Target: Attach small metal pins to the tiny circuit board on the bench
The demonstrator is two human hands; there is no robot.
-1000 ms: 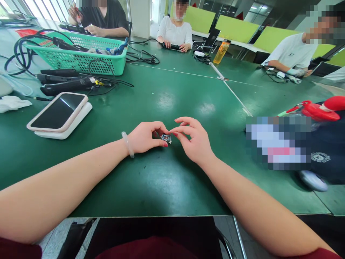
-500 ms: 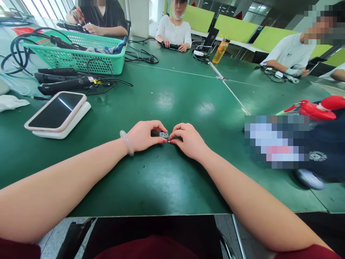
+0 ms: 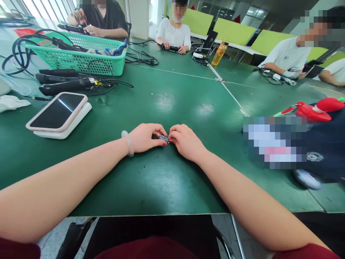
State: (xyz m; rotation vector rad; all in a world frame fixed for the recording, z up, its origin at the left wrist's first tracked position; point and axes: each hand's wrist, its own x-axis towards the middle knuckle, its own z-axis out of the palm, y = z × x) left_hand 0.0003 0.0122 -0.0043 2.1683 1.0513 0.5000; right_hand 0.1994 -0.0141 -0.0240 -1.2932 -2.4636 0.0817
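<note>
A tiny blue circuit board [image 3: 163, 138] lies on the green table [image 3: 167, 180] between my two hands. My left hand [image 3: 145, 137], with a pale bracelet on the wrist, pinches the board's left side with thumb and forefinger. My right hand [image 3: 185, 141] is curled with its fingertips pinched against the board's right edge. Both hands rest on the table top and meet at the board, most of which the fingers hide.
A phone on a white stand [image 3: 58, 114] sits at the left, with black tools [image 3: 64, 85] and a green basket [image 3: 78, 59] of cables behind it. A dark bag with a red item [image 3: 315, 144] lies at the right. Several people work at the far side.
My right hand has gone from spread fingers to a tight pinch and moved left onto the board. My left hand has kept its hold.
</note>
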